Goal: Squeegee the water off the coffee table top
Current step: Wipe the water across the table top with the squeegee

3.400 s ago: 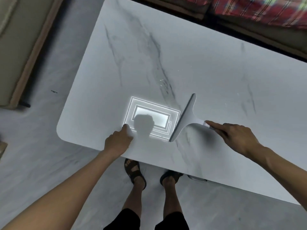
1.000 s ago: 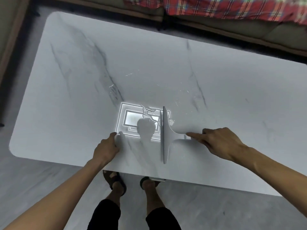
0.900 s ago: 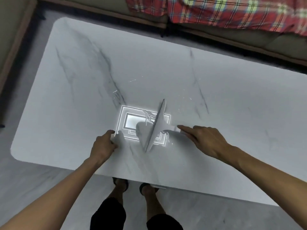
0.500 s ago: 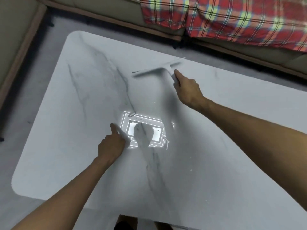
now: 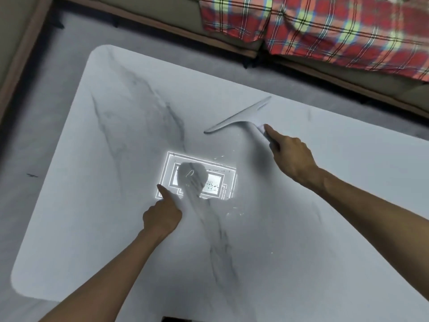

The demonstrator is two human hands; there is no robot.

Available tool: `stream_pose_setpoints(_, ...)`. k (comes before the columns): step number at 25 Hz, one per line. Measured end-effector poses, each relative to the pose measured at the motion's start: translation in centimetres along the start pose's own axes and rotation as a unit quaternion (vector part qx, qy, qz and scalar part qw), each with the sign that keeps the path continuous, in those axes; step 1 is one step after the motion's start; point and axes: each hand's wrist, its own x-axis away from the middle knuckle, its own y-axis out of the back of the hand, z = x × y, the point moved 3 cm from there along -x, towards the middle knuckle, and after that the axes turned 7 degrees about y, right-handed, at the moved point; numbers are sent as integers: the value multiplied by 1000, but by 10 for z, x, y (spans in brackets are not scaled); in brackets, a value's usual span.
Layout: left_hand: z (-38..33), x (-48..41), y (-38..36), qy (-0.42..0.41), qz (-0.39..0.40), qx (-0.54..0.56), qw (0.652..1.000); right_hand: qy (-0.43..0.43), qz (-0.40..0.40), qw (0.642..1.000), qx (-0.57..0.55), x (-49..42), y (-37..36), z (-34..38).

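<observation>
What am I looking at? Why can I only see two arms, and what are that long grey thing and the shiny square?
There is no machine here, just a person. A camera on their head looks down, so you see their arms as if through their eyes. The big pale slab is a coffee table top. The right hand grips the handle of a squeegee, a wiper whose long flat blade pushes water away. The left hand rests on the table and holds nothing. The shiny square looks like a lamp mirrored in the surface. Small water drops glint near it. Behind the table is a sofa with a red checked blanket.
</observation>
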Motion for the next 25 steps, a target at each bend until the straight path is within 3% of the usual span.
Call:
stream_pose_setpoints(8, -8, 6, 0, 38, 8, 26, 999, -67, 84, 993, 48, 131, 23, -59)
stream_pose_setpoints(13, -8, 9, 2, 43, 4, 37, 998, -26, 3, 999, -28, 40, 44, -1)
stream_pose_setpoints(18, 1, 8, 4, 21, 11, 36, 999, -68, -6, 995, -68, -88, 23, 80)
stream_pose_setpoints(21, 4, 10, 4, 12, 7, 46, 999, -44, 14, 998, -41, -89, -4, 106)
stream_pose_setpoints(25, 3, 16, 6, 20, 5, 54, 998, 71, 43, 997, 3, -17, -22, 90)
